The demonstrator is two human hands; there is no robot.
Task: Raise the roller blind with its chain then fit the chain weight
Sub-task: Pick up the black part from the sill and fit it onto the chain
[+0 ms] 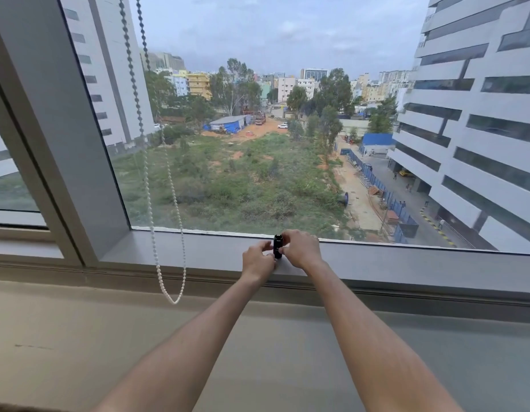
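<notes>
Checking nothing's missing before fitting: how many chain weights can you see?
1: a black chain weight held upright between the left hand and right hand at the window sill. Others may be out of view.

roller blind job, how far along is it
Done, it seems: no blind covers the window glass, so it looks raised. In hand: the left hand and right hand both grip the black chain weight at the sill. Left: the bead chain hangs free, its loop bare, so the weight still needs fitting.
</notes>
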